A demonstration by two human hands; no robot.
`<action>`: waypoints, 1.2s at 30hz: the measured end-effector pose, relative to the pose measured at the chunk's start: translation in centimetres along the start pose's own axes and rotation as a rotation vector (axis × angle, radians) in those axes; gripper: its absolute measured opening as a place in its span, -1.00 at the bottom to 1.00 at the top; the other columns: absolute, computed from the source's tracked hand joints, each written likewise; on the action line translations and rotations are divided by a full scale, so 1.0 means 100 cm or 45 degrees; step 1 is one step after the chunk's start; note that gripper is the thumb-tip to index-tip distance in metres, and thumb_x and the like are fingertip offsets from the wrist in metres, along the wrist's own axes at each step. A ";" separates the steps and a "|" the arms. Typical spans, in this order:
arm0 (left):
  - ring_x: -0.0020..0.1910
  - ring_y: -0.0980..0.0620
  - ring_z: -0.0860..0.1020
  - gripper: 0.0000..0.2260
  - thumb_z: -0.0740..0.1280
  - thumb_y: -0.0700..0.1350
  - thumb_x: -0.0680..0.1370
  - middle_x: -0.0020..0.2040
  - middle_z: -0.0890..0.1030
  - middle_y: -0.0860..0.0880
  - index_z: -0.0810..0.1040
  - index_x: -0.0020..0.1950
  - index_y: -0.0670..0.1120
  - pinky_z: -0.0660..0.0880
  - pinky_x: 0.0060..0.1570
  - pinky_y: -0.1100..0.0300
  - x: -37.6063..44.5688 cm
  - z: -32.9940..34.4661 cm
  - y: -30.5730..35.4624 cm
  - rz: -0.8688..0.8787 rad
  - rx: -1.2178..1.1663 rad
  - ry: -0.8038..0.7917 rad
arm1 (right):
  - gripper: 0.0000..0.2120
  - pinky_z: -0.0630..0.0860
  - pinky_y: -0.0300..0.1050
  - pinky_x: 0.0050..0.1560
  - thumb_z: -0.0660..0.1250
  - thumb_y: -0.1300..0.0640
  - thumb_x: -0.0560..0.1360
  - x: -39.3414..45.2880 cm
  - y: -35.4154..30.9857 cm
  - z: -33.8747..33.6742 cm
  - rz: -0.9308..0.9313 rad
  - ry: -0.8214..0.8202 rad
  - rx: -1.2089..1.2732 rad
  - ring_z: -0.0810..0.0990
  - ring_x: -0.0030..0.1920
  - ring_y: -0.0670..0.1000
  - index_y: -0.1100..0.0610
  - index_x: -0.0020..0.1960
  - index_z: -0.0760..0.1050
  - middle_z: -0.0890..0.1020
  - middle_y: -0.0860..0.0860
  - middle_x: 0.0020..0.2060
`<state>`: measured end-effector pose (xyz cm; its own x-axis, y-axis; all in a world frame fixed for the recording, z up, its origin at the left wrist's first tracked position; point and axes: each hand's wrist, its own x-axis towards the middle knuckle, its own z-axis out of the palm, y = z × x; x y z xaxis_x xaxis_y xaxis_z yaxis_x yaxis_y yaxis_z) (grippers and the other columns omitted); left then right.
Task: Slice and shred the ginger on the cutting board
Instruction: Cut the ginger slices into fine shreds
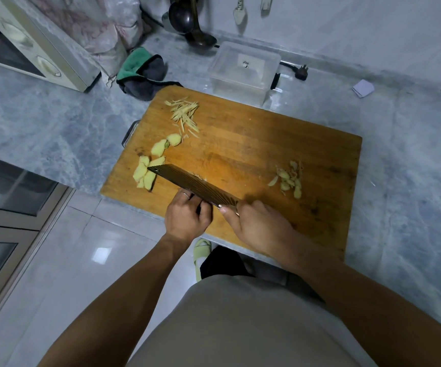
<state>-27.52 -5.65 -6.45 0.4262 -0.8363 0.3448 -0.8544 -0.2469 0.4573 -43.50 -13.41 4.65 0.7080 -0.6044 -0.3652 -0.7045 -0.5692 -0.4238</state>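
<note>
A rectangular wooden cutting board (267, 144), scored with knife marks, is laid on a grey marbled desk (55, 123) in the middle of the frame. Flat pale-yellow ginger slices (148, 170) are gathered at the board's left edge, thin ginger shreds (183, 112) are scattered towards its upper left, and curled peel scraps (289, 178) are heaped at its right. A broad cleaver (195, 185) with a ridged blade is held low over the board beside the slices. The right hand (256, 226) is curled around the handle, while the left hand (187, 217) is curled against the blade's near side; what it pinches cannot be told. A clear plastic box (243, 72) is seen above the board.
</note>
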 end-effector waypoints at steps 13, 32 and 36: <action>-0.17 -0.16 0.59 -0.76 0.23 -0.14 0.50 -0.15 0.64 -0.16 0.66 -0.17 -0.20 0.48 -0.34 0.16 -0.002 0.000 -0.001 0.044 -0.048 0.050 | -0.43 0.31 -0.11 -0.20 -0.03 -0.23 0.69 -0.012 0.003 -0.004 -0.007 0.046 0.037 0.64 -0.06 0.19 0.18 0.00 0.56 0.64 0.18 -0.09; -0.37 -0.18 0.57 -0.73 0.24 -0.10 0.49 -0.29 0.59 -0.18 0.63 -0.29 -0.21 0.44 -0.46 0.20 -0.002 0.001 -0.002 0.027 -0.026 0.056 | -0.42 0.32 -0.12 -0.21 -0.03 -0.24 0.68 0.002 0.005 0.015 -0.065 0.108 -0.070 0.66 -0.06 0.16 0.19 0.05 0.56 0.68 0.15 -0.09; -0.38 -0.19 0.56 -0.72 0.25 -0.09 0.49 -0.30 0.58 -0.18 0.62 -0.30 -0.21 0.44 -0.46 0.20 -0.002 0.000 -0.003 0.022 -0.030 0.053 | -0.50 0.34 -0.12 -0.22 -0.02 -0.24 0.68 -0.004 0.006 0.009 -0.073 0.104 0.000 0.65 -0.12 0.16 0.10 -0.12 0.45 0.66 0.14 -0.16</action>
<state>-27.35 -5.43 -6.66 0.4240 -0.8191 0.3864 -0.8546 -0.2205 0.4702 -44.19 -13.00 3.79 0.7407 -0.6145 -0.2715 -0.6631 -0.6042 -0.4419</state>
